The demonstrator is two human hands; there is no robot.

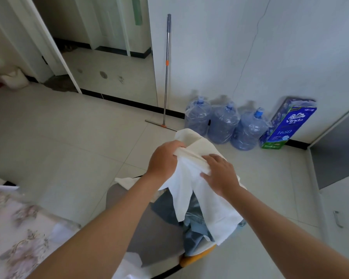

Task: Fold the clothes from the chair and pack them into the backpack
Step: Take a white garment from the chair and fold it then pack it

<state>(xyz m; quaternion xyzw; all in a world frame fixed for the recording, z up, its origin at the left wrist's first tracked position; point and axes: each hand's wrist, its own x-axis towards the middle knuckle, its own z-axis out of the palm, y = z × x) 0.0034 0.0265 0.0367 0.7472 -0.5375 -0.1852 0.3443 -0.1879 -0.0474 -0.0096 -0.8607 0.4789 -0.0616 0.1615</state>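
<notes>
A pale tiled floor [69, 137] fills most of the view, seen from the wearer's head and looking down. A plain white wall [290, 47] rises behind it, with a black skirting strip along its base.

At the lower left is the corner of a table under a glossy cover printed with faded flowers [18, 228]. Just right of it, below the arms, stands a grey chair with a rounded seat and an orange edge [147, 234].

A white fabric garment [199, 198] is held up in the air above the chair, its loose lower part hanging down toward the seat. A crumpled heap of blue-grey denim clothes [195, 232] lies on the seat beneath it.

Against the wall stand three large blue plastic water bottles wrapped in clear film [223, 125], side by side. Just to their right leans a tall blue pack of tissue with white lettering [286, 125]. To their left a floor squeegee with a long metal handle [166, 67] is propped against the wall.

The left hand [163, 160] has its fingers curled round a bunched top edge of the garment. The right hand [222, 174] pinches the same folded edge a little further along, fingers above and thumb below.
</notes>
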